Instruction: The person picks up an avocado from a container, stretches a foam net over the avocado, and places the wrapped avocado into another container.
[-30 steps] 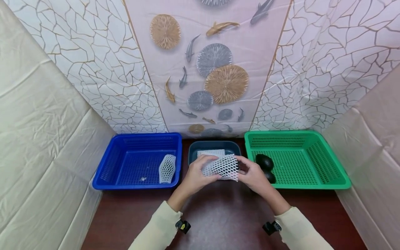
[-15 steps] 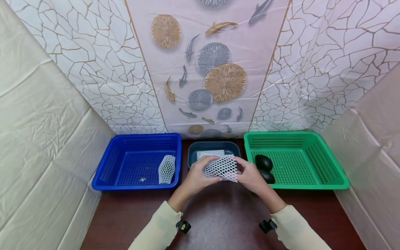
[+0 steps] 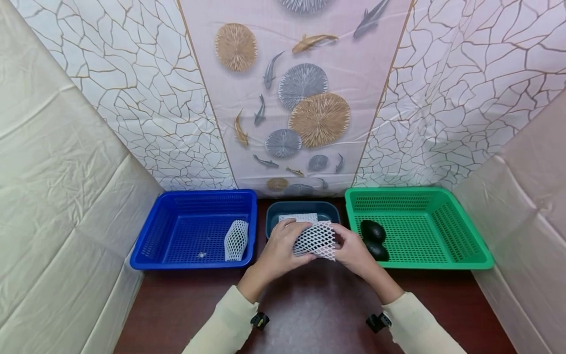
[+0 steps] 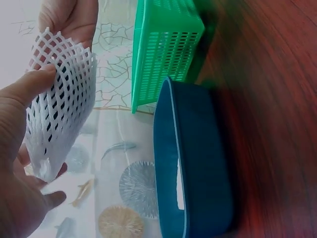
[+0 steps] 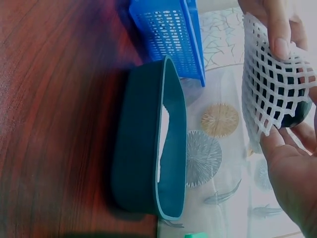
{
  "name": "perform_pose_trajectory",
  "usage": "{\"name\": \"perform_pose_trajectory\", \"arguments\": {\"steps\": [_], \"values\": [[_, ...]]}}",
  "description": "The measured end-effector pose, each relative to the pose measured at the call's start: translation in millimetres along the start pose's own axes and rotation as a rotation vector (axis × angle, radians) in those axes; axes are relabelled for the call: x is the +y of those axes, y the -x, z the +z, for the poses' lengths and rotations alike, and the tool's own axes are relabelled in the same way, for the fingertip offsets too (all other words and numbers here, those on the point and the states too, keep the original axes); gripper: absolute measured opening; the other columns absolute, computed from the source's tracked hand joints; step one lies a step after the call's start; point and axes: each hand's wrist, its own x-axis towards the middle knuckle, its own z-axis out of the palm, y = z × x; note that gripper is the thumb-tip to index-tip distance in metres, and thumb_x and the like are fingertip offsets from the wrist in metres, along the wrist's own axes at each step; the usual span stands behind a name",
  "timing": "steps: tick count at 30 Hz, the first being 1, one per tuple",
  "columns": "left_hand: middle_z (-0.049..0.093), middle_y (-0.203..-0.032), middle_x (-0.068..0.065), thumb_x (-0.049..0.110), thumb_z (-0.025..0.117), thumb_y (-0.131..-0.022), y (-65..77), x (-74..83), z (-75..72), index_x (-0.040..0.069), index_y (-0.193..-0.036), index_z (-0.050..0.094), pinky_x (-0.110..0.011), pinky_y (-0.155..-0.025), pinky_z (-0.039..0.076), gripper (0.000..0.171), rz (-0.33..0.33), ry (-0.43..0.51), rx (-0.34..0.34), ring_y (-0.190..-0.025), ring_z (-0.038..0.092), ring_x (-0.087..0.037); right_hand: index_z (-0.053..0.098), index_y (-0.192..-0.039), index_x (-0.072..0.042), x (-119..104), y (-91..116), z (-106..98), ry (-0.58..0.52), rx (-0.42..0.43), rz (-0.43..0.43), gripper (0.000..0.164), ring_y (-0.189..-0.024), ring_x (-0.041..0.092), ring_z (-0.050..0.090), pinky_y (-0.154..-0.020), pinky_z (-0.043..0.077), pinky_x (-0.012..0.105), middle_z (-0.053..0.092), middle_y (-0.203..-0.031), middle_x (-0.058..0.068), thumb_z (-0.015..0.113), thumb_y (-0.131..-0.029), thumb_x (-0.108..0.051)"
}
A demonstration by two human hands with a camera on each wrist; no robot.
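Between both hands, above the table's middle, is a white foam net sleeve [image 3: 315, 240] with a dark avocado [image 5: 296, 117] inside it. The avocado's rounded end shows at the sleeve's right-hand opening in the right wrist view. My left hand [image 3: 277, 250] grips the sleeve's narrower end, thumb on the near side. At the open end, my right hand [image 3: 353, 250] holds the mesh edge with thumb and fingers around the fruit. Just behind the hands stands a small dark teal tray [image 4: 204, 163] with more white net sleeves [image 3: 298, 217] lying in it.
To the left, a blue basket [image 3: 146, 246] holds another net-wrapped piece [image 3: 236, 241] and a small white scrap [image 3: 202, 254]. A green basket [image 3: 477, 246] on the right has two dark avocados [image 3: 373, 231] at its left side. Fabric walls enclose the back and sides of the brown table [image 3: 309, 314].
My left hand has shifted slightly right along the sleeve, covering more of it. The right hand stays at the opening, and the baskets have not moved.
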Motion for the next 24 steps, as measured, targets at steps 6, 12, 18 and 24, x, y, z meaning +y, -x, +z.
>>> {"name": "perform_pose_trajectory", "arguments": {"steps": [6, 12, 18, 24], "values": [[0.066, -0.135, -0.003, 0.043, 0.088, -0.081, 1.9, -0.5, 1.7, 0.014, -0.142, 0.058, -0.049, -0.113, 0.045, 0.074, 0.036, -0.039, 0.006, -0.124, 0.06, -0.022, 0.062, -0.133, -0.006, 2.3, -0.7, 5.3, 0.014, -0.001, -0.002, 0.051, -0.099, 0.019, 0.066, -0.081, 0.057, 0.023, 0.069, -0.12, 0.016, 0.081, -0.085, -0.003], [0.063, -0.138, -0.007, 0.046, 0.084, -0.084, 2.0, 3.0, 4.8, 0.013, -0.149, 0.049, -0.053, -0.113, 0.044, 0.081, 0.02, -0.117, -0.068, -0.125, 0.062, -0.023, 0.064, -0.128, -0.008, 4.8, 0.8, 7.8, 0.052, 0.014, -0.013, 0.048, -0.096, 0.015, 0.065, -0.079, 0.056, 0.022, 0.07, -0.116, 0.013, 0.082, -0.084, -0.002], [0.063, -0.135, -0.008, 0.05, 0.085, -0.081, -3.2, 7.5, 8.8, 0.01, -0.154, 0.041, -0.042, -0.098, 0.055, 0.094, 0.0, -0.255, -0.127, -0.115, 0.066, -0.022, 0.064, -0.129, -0.008, 2.8, 0.0, 9.7, 0.07, -0.025, -0.035, 0.045, -0.102, 0.018, 0.065, -0.082, 0.057, 0.023, 0.069, -0.119, 0.012, 0.08, -0.086, -0.004], [0.062, -0.137, -0.011, 0.049, 0.083, -0.083, -6.5, 7.0, 3.9, 0.009, -0.155, 0.039, -0.041, -0.1, 0.056, 0.093, -0.059, -0.25, -0.154, -0.115, 0.066, -0.023, 0.059, -0.14, -0.003, -1.9, -1.3, 6.3, 0.1, -0.033, -0.043, 0.045, -0.115, 0.029, 0.068, -0.089, 0.059, 0.031, 0.066, -0.131, 0.018, 0.067, -0.095, -0.001]]}}
